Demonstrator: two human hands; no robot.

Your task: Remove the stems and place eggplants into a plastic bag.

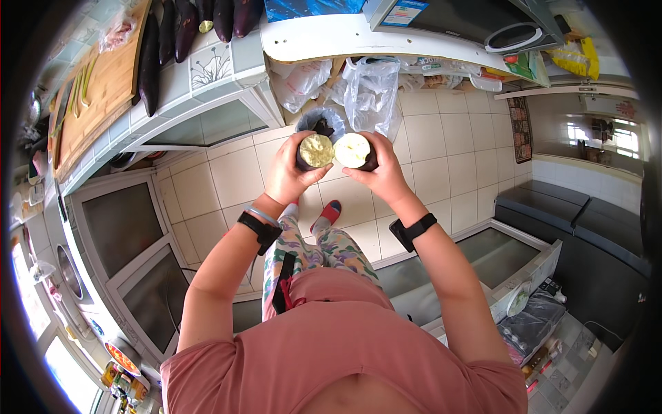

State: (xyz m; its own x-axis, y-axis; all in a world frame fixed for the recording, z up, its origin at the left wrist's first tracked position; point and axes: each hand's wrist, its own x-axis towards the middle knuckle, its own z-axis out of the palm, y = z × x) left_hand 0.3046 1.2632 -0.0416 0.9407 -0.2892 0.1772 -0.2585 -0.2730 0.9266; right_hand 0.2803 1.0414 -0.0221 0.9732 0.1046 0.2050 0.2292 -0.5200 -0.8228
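Note:
My left hand (pixel 283 178) is closed round an eggplant half (pixel 316 151), its rough, yellowish flesh facing up. In my right hand (pixel 388 178) is another eggplant half (pixel 352 150) with a paler, smoother face; dark skin shows along its side. Both pieces are held side by side in front of me, their edges touching or nearly so. Just beyond them on the floor stands a bin (pixel 303 123) lined with a bluish bag, with something dark inside.
Several whole eggplants (pixel 186 31) lie on the tiled counter at the far left, next to a wooden cutting board (pixel 110 76) with green stalks (pixel 84 86). Plastic bags (pixel 372 90) hang below a white shelf (pixel 345 38). A dark grey cabinet (pixel 586 241) stands at the right.

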